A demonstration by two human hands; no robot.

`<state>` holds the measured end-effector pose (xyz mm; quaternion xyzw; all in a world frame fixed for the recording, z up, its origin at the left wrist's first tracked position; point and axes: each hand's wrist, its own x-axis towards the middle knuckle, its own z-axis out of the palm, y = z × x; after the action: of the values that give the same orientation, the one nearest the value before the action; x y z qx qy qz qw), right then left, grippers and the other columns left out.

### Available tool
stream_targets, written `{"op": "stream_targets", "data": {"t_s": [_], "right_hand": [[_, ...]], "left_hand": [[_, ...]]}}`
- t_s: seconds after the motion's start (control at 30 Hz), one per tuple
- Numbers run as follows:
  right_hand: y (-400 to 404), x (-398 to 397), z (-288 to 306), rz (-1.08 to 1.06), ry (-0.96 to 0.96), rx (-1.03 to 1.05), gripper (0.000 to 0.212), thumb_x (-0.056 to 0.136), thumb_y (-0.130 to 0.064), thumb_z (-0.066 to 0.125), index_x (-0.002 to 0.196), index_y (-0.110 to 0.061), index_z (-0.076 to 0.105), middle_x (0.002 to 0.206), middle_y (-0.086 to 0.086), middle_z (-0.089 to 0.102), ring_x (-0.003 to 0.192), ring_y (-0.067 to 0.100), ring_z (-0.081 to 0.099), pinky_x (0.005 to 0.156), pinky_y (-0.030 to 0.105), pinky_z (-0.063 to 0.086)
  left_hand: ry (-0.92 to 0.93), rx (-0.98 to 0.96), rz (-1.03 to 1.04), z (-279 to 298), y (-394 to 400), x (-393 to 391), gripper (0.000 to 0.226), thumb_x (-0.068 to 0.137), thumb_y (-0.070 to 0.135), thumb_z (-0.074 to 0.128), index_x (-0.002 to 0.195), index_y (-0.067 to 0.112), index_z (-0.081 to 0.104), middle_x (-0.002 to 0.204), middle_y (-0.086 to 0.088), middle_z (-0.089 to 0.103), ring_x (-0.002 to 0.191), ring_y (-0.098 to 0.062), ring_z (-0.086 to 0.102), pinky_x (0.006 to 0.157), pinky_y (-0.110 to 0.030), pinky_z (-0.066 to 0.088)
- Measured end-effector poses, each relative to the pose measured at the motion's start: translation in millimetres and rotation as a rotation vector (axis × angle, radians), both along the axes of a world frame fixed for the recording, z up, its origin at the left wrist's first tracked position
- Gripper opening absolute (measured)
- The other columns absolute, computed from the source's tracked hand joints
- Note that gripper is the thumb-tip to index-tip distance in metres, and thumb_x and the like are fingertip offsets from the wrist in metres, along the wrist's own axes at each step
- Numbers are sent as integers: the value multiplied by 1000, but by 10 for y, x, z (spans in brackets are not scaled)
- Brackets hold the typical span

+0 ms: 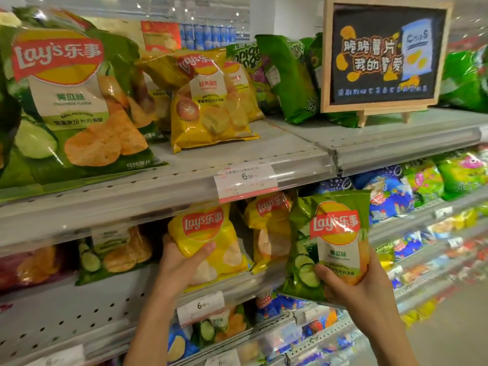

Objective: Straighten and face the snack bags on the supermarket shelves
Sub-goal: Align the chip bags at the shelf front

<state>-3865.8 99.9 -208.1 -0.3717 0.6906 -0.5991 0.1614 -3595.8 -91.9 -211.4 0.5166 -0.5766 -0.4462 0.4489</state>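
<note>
Two Lay's bags gripped: left hand curled round yellow bag on middle shelf; right hand clutching green bag at three o'clock, past shelf edge. Bare shelf at nine o'clock.

**Two bare arms, nothing worn**

From my feed I see only the person's two forearms and hands. The left hand and its forearm are bare from the fingertips down to the bottom edge of the picture: no sleeve, no cuff, no glove. The right hand and its forearm are bare the same way. I can make out no watch, strap, bracelet or ring on either wrist or on any finger that shows. The nails I can see are short and plain, without polish. Both forearms are slim and smooth. Nothing more of the person's body or clothing is in view.
</note>
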Motion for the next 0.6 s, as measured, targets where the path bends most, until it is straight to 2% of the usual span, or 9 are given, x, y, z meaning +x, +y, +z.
{"op": "stream_targets", "data": {"t_s": [0.1, 0.17, 0.27, 0.33, 0.47, 0.53, 0.6], "right_hand": [[-23, 45, 7, 34, -8, -8, 63, 61, -31, 94, 110, -38, 56, 97, -8, 72, 86, 11, 70, 63, 28, 58], [-58, 101, 45, 69, -14, -12, 68, 57, -37, 92, 114, -34, 56, 99, -4, 72, 89, 16, 71, 62, 29, 60], [-107, 186, 115, 126, -25, -13, 75, 53, -46, 89, 118, -30, 55, 98, -4, 73, 89, 20, 71, 70, 46, 63], [-131, 248, 152, 159, -17, -16, 72, 52, -49, 89, 114, -34, 55, 93, -7, 73, 88, 20, 71, 73, 50, 62], [-189, 428, 181, 221, -2, -29, 73, 46, -62, 82, 109, -42, 53, 92, -14, 72, 86, 13, 70, 73, 46, 61], [-236, 556, 176, 269, 10, -31, 74, 46, -61, 82, 111, -42, 52, 94, -19, 71, 83, 5, 69, 69, 34, 59], [-292, 715, 173, 327, 24, -18, 80, 46, -62, 82, 117, -40, 51, 94, -17, 70, 85, 3, 68, 71, 29, 58]], "left_hand": [[-46, 71, -70, 47, -4, -2, 101, 50, 50, 85, 137, 18, 43, 120, 0, 65, 113, -20, 61, 102, -44, 48], [-45, 105, -120, 61, 17, -30, 102, 53, 49, 85, 140, 18, 42, 124, -1, 65, 116, -20, 61, 103, -44, 48], [-35, 131, -115, 69, 53, -55, 100, 61, 46, 87, 143, 21, 35, 129, -1, 59, 119, -22, 57, 105, -46, 47], [-68, 123, -83, 57, 85, -13, 98, 61, 55, 88, 140, 23, 38, 129, -3, 60, 119, -24, 58, 104, -49, 48], [-266, -5, 82, 17, 283, 249, 82, 61, 81, 66, 121, 28, 45, 118, 0, 62, 109, -23, 60, 93, -49, 53], [-402, -104, 186, -28, 429, 468, 76, 65, 86, 52, 119, 32, 53, 109, 8, 63, 103, -17, 60, 89, -45, 54], [-476, -188, 266, -67, 561, 709, 66, 71, 83, 46, 110, 32, 61, 104, 9, 66, 98, -15, 62, 86, -41, 54]]}}
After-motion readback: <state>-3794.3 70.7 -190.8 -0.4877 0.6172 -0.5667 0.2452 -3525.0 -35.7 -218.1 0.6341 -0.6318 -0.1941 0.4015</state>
